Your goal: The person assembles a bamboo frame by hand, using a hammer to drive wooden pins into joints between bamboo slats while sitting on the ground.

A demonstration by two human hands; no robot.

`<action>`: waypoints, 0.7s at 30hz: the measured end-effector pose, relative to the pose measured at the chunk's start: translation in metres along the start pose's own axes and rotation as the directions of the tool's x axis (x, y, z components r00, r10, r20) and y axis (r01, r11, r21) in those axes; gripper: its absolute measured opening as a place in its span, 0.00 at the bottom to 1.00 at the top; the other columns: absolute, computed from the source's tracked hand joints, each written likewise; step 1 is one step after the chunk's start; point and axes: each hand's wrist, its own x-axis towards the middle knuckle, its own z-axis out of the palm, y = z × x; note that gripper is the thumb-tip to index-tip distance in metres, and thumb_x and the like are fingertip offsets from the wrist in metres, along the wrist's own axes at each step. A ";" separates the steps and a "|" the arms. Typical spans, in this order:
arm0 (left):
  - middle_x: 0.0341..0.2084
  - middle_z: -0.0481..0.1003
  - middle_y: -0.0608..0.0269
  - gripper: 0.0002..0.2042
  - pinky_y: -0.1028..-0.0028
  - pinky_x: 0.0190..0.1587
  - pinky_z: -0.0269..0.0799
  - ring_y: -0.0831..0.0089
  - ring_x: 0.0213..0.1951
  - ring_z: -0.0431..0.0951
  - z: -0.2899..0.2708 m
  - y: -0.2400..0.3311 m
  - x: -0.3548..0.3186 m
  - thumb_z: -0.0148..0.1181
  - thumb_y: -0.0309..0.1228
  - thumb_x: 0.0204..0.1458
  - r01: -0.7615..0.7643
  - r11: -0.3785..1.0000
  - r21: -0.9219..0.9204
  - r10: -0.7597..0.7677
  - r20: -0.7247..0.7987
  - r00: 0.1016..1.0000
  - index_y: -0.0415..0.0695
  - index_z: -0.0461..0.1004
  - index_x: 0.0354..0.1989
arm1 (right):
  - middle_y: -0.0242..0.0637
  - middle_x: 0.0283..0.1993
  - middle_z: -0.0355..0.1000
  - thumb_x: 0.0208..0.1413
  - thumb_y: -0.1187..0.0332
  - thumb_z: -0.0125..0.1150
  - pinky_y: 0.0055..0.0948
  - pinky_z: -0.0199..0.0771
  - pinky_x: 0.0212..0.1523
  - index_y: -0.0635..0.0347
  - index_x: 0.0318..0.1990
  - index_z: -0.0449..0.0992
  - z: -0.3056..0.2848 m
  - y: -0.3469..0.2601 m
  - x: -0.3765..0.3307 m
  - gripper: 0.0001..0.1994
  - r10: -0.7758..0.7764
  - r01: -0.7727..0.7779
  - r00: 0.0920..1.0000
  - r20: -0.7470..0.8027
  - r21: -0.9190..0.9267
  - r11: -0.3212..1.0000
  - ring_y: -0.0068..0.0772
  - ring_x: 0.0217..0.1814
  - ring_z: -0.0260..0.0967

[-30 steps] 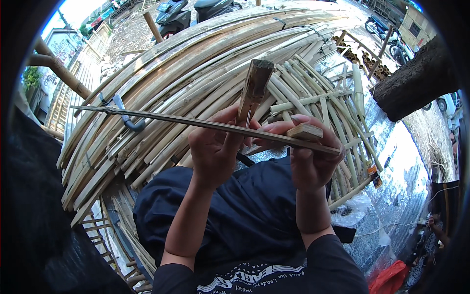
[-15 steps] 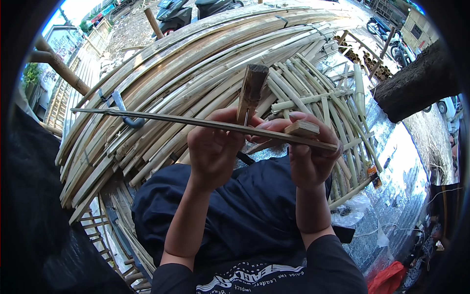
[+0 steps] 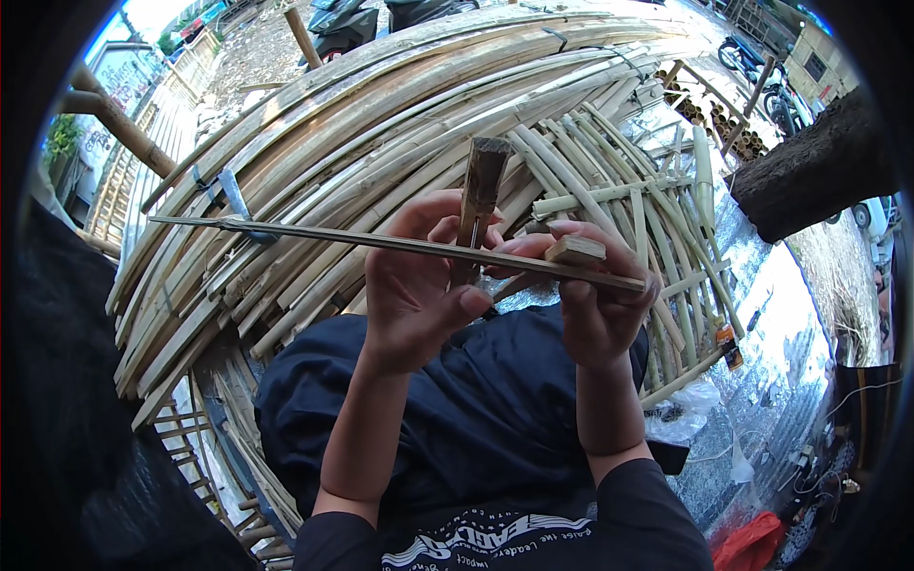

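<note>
A bamboo pile fills the ground ahead, beyond the person's lap. A long strip runs level across both hands, its free end reaching far left over the pile. The left hand is closed around the strip and an upright wooden block. The right hand pinches the strip's right end under a small wood piece.

A thin strip lies across both hands, before stacked bamboo poles.
</note>
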 end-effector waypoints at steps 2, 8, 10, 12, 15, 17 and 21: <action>0.45 0.74 0.52 0.37 0.66 0.54 0.73 0.66 0.49 0.76 0.000 0.001 -0.002 0.75 0.36 0.47 0.026 0.997 -0.068 -0.031 -0.064 0.997 0.31 0.62 0.61 | 0.52 0.36 0.79 0.62 0.59 0.61 0.37 0.81 0.45 0.76 0.52 0.71 -0.003 0.010 -0.004 0.24 -0.056 0.056 0.998 0.018 -0.021 0.998 0.42 0.41 0.80; 0.45 0.73 0.52 0.43 0.66 0.53 0.74 0.67 0.49 0.75 -0.003 0.005 -0.006 0.75 0.42 0.47 0.087 0.995 -0.038 -0.091 -0.117 0.989 0.31 0.58 0.66 | 0.50 0.35 0.80 0.60 0.58 0.63 0.34 0.81 0.41 0.76 0.50 0.73 0.010 -0.002 0.001 0.24 -0.003 0.005 0.999 0.034 -0.033 0.999 0.39 0.38 0.81; 0.47 0.72 0.50 0.45 0.67 0.51 0.75 0.67 0.49 0.75 -0.004 0.006 -0.007 0.74 0.46 0.47 0.108 0.994 -0.005 -0.108 -0.104 0.989 0.32 0.56 0.67 | 0.50 0.35 0.80 0.60 0.58 0.63 0.33 0.81 0.41 0.75 0.50 0.74 0.000 0.006 -0.004 0.24 -0.024 0.031 0.996 0.087 -0.090 0.995 0.39 0.38 0.81; 0.46 0.71 0.51 0.45 0.68 0.50 0.75 0.67 0.47 0.75 -0.009 0.005 -0.008 0.73 0.47 0.47 0.123 0.992 0.006 -0.122 -0.063 0.991 0.33 0.57 0.67 | 0.51 0.35 0.80 0.60 0.58 0.63 0.34 0.81 0.42 0.76 0.50 0.73 -0.013 0.013 -0.011 0.24 -0.029 0.047 0.992 0.122 -0.142 0.989 0.40 0.39 0.81; 0.42 0.75 0.58 0.38 0.70 0.46 0.77 0.69 0.47 0.75 -0.008 0.001 -0.007 0.74 0.35 0.48 0.037 0.991 -0.131 -0.044 -0.055 0.998 0.31 0.61 0.64 | 0.53 0.36 0.79 0.61 0.60 0.63 0.37 0.82 0.42 0.75 0.51 0.72 -0.014 0.013 -0.017 0.23 -0.020 0.029 0.995 0.100 -0.093 0.995 0.42 0.39 0.81; 0.43 0.74 0.57 0.38 0.70 0.46 0.76 0.69 0.47 0.75 -0.011 -0.002 -0.009 0.75 0.35 0.48 0.025 0.993 -0.120 -0.030 -0.041 0.999 0.32 0.62 0.64 | 0.55 0.36 0.79 0.61 0.61 0.63 0.39 0.82 0.43 0.75 0.52 0.71 0.000 0.013 -0.013 0.23 -0.038 0.035 0.997 0.072 0.044 0.998 0.43 0.39 0.80; 0.44 0.72 0.57 0.37 0.72 0.45 0.75 0.70 0.45 0.75 -0.010 -0.005 -0.011 0.75 0.36 0.47 -0.006 0.992 -0.126 -0.002 -0.061 0.998 0.34 0.64 0.63 | 0.57 0.37 0.79 0.63 0.61 0.61 0.41 0.82 0.43 0.73 0.54 0.70 0.008 0.006 -0.012 0.22 0.027 -0.034 0.998 0.060 0.117 0.992 0.44 0.40 0.80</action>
